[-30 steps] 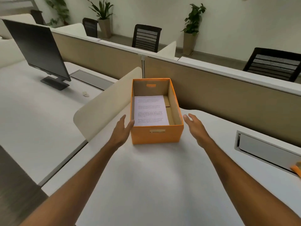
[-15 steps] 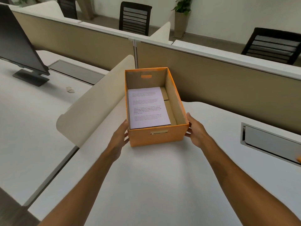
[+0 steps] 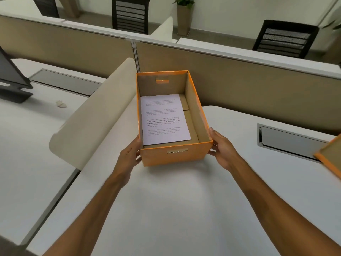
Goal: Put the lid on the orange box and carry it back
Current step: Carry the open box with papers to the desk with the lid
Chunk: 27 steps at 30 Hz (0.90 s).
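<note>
White desks (image 3: 184,209) fill an office bay, backed by tan partition panels (image 3: 239,78) with black chairs (image 3: 285,38) and a potted plant (image 3: 183,15) beyond them. At the far left edge a dark monitor (image 3: 11,78) stands on its base, with a small crumpled scrap (image 3: 61,104) lying on the neighbouring desk just to its right. A cream curved divider (image 3: 96,115) rises between the two desks, leaning toward the near left. Next comes the left hand (image 3: 129,157), pressed flat against the near left side of the orange box (image 3: 173,157), fingers wrapped round its corner. The box sits open on the desk, no lid on it, with a printed sheet of paper (image 3: 164,119) lying on its cardboard floor toward the left wall. The right hand (image 3: 221,148) grips the near right corner of the box, thumb up at the rim, so both hands clasp it from opposite sides. Farther right a grey cable tray (image 3: 287,139) is set into the desktop, and at the right edge the orange lid (image 3: 330,159) shows only in part, inner side up.
</note>
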Tool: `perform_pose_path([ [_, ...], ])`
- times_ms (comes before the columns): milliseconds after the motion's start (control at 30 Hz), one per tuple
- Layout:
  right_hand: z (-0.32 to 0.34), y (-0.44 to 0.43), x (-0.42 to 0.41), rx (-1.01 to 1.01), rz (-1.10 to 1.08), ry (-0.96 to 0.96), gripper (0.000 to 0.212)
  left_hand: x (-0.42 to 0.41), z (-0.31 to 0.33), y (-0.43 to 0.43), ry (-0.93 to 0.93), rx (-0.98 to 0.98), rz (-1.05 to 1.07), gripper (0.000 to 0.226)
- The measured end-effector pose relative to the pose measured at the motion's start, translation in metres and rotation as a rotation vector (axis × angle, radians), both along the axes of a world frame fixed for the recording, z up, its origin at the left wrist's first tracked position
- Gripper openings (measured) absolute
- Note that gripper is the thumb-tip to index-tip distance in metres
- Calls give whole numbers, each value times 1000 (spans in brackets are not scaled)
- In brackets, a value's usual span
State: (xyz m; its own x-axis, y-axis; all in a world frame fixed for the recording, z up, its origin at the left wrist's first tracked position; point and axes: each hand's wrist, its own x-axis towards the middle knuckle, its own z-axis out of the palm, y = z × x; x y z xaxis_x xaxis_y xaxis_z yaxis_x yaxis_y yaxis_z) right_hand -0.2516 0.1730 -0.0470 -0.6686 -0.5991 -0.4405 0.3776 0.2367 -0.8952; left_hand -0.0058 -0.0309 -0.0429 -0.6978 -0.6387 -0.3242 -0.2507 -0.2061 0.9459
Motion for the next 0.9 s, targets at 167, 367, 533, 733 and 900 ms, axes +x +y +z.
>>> perform_pose_path([
  [167,5,48,13,-38,-71,9,41,-6,13,28,13,-41,-40,48],
  [367,11,117,35,-44,-152,20,42,-6,20,79,12,-60,-89,40],
  [533,21,184,51,-40,-183,53,43,-3,28,136,23,-73,-119,46],
  [733,35,272,71,-33,-200,108,42,8,36,216,32,-94,-135,46],
  [900,38,345,94,-55,-208,106,40,21,38,282,30,-85,-130,49],
])
